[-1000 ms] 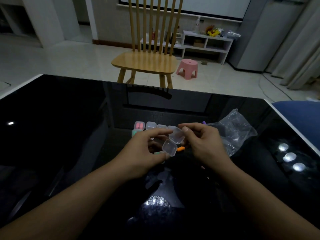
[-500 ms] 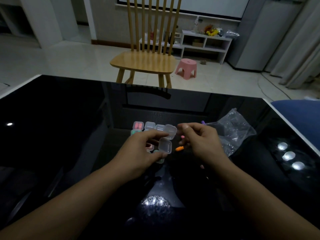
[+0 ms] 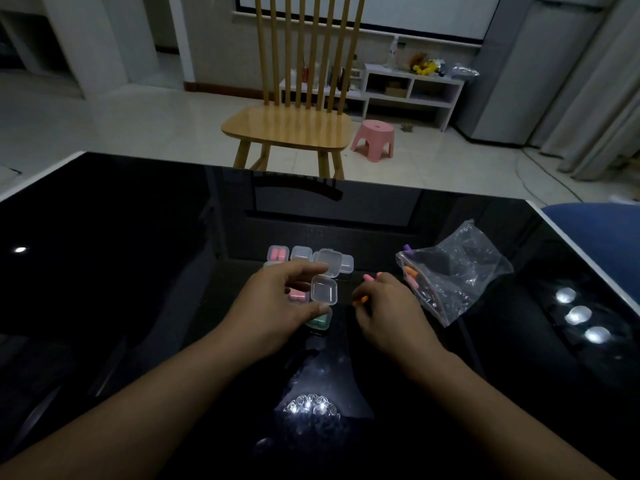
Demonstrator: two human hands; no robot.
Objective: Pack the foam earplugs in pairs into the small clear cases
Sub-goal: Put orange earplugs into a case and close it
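Observation:
My left hand grips an open small clear case by its base, just above the table; its hinged lid stands up and the case looks empty. My right hand is lowered to the table right of the case, with its curled fingertips pinching an orange earplug. A pink earplug lies just beyond its fingers. A case with pink plugs and closed clear cases form a row behind. A case with green plugs sits below my left thumb.
A crumpled clear plastic bag lies to the right with orange earplugs at its mouth and a purple one. The glossy black table reflects lamps. A wooden chair stands beyond the far edge.
My right hand let go of the case lid, moved right and down to the orange earplug. My left hand keeps the open case, slightly lower.

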